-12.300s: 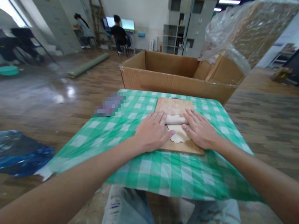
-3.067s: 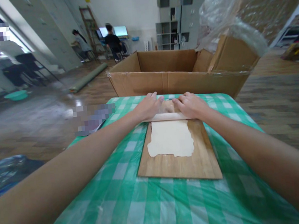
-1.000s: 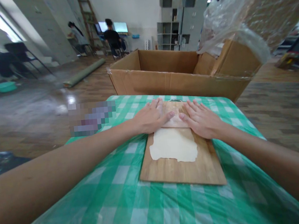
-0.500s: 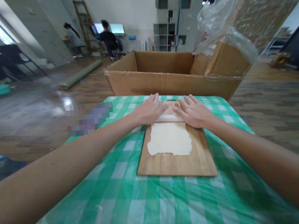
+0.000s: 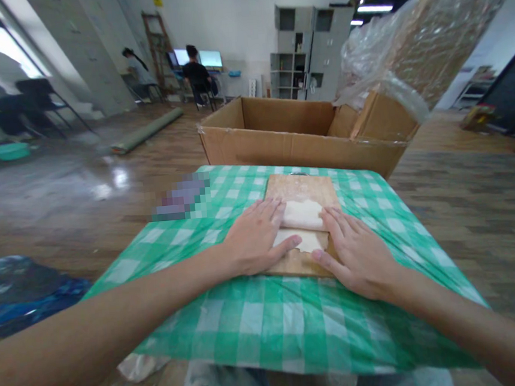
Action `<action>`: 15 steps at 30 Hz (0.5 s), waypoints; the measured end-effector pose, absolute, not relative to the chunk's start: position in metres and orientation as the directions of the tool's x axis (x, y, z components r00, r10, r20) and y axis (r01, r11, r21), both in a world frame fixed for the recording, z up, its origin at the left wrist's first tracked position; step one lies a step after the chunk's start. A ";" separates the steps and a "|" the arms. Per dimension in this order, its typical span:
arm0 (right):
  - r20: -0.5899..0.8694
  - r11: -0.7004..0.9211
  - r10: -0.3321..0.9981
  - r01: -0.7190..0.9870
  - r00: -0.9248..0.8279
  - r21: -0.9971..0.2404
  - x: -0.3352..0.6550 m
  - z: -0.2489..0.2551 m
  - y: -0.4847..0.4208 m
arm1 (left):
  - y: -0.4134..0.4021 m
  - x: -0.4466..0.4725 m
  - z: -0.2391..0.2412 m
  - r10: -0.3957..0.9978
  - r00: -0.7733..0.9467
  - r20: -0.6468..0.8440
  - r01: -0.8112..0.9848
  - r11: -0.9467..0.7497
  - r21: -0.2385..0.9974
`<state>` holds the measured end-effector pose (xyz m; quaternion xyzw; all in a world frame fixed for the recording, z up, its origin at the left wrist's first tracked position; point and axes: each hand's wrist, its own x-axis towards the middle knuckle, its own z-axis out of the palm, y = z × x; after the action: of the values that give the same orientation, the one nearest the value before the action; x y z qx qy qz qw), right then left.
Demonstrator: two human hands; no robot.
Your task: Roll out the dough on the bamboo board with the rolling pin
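Note:
A pale rolling pin [image 5: 304,220] lies crosswise on a thin sheet of white dough [image 5: 304,241], with dough showing on its near and far sides. Under them is a wooden cutting board [image 5: 299,183] dusted with flour. My left hand [image 5: 261,235] rests flat over the pin's left end, fingers stretched forward and thumb out over the dough. On the right end, my right hand [image 5: 356,247] lies the same way, thumb pointing inward. Both hands are open and press from above; their palms hide the pin's ends.
A green-and-white checked cloth [image 5: 250,320] covers the table. Beyond its far edge stands a big cardboard box [image 5: 280,143] with plastic wrap [image 5: 363,57]. At the table's left edge is a blurred-out item [image 5: 181,196]. Several people sit or stand in the background.
Both hands have come back toward me with the rolling pin, from the board's far end to the middle of the dough. The view has also shifted, showing my legs below the table.

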<state>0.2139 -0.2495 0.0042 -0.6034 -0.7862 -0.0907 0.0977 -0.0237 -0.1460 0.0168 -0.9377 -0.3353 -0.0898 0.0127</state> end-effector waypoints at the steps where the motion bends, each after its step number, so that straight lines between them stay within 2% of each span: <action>1: 0.275 0.260 0.926 0.965 -0.258 0.028 0.211 0.003 -0.261 | -0.154 -0.028 0.017 0.620 0.767 0.164 0.624 -0.781 0.032; 8: 0.337 0.286 0.898 0.957 -0.284 0.047 0.187 -0.007 -0.321 | -0.192 -0.057 0.020 0.519 0.843 0.142 0.524 -0.852 -0.003; 15: 0.333 0.260 0.912 0.965 -0.241 -0.014 0.176 -0.012 -0.329 | -0.166 -0.064 0.024 0.393 0.914 0.096 0.392 -0.919 0.032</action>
<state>0.1759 -0.3290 -0.0124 -0.6003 -0.7817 -0.0970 0.1383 -0.0640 -0.1656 0.0238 -0.9784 -0.2007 -0.0501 -0.0059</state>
